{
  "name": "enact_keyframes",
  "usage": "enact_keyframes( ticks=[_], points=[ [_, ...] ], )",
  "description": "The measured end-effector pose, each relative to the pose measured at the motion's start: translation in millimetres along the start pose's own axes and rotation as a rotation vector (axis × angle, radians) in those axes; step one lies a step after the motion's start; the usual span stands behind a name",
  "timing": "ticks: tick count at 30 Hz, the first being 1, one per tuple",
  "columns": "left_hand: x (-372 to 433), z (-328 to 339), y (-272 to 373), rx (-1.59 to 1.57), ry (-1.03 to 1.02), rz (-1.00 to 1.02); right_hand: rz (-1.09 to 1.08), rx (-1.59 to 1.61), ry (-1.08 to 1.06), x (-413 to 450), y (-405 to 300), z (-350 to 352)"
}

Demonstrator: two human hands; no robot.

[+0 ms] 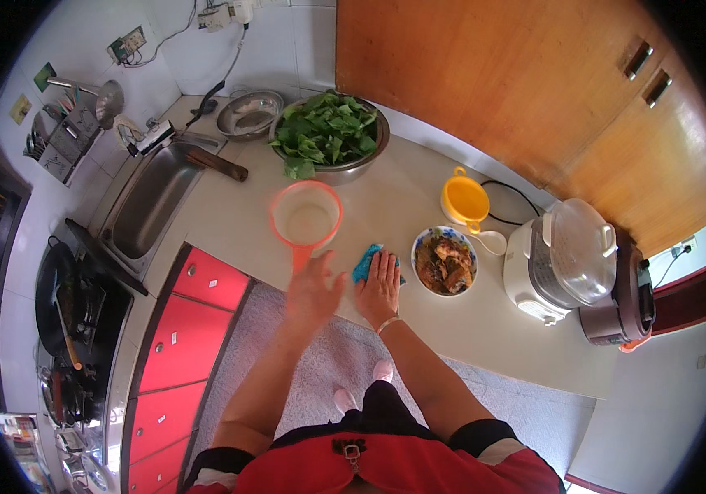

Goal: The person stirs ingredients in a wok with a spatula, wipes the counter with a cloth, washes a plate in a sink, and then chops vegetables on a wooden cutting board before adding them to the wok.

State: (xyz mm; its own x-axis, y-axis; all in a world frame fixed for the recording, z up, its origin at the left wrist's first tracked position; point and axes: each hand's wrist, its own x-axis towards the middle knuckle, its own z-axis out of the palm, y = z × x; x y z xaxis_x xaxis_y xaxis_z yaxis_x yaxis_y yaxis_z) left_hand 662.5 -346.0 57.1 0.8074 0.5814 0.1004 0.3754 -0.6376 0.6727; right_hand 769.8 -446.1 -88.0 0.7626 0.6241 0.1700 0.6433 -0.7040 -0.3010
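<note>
My right hand (pixel 379 289) lies flat over a crumpled blue cloth (pixel 362 267), pressing it to the pale countertop (pixel 383 191). Blurred by motion, my left hand (pixel 314 289) is at the handle of a plastic scoop (pixel 306 215) with an orange-red rim. Its thumb and a finger look spread, but whether it grips the handle is unclear. To the right of the cloth stands a flower-patterned bowl (pixel 415 267) of cooked, browned food (pixel 448 265). Behind the scoop, a steel basin (pixel 353 173) is heaped with green leaves (pixel 328 133).
A yellow strainer (pixel 465 199), a white spoon (pixel 492 242), a steamer (pixel 569 259) and a dark electric cooker (pixel 618 309) line the right. To the left are a sink (pixel 155 197) with a knife handle (pixel 223 165) over its edge, and a wok (pixel 53 296) on the stove.
</note>
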Motion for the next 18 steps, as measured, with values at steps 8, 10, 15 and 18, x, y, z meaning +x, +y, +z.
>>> enact_keyframes(
  ticks=[8, 10, 15, 18],
  points=[
    [18.2, -10.8, -114.6, -0.646, -0.2, -0.638, 0.142, -0.077, -0.051, 118.4, -18.8, 22.7],
    [18.1, -9.6, -104.9, -0.837, -0.285, -0.639, 0.167, -0.062, -0.051, 143.3, -16.1, 28.5],
    [22.6, 0.6, -106.6, -1.273, -0.492, -0.683, 0.095, -0.037, -0.041, 175.3, -18.9, 35.8],
    [19.8, -1.2, -107.6, -1.158, -0.392, -0.602, 0.058, -0.022, -0.047, 171.8, -21.4, 31.0]
  ],
)
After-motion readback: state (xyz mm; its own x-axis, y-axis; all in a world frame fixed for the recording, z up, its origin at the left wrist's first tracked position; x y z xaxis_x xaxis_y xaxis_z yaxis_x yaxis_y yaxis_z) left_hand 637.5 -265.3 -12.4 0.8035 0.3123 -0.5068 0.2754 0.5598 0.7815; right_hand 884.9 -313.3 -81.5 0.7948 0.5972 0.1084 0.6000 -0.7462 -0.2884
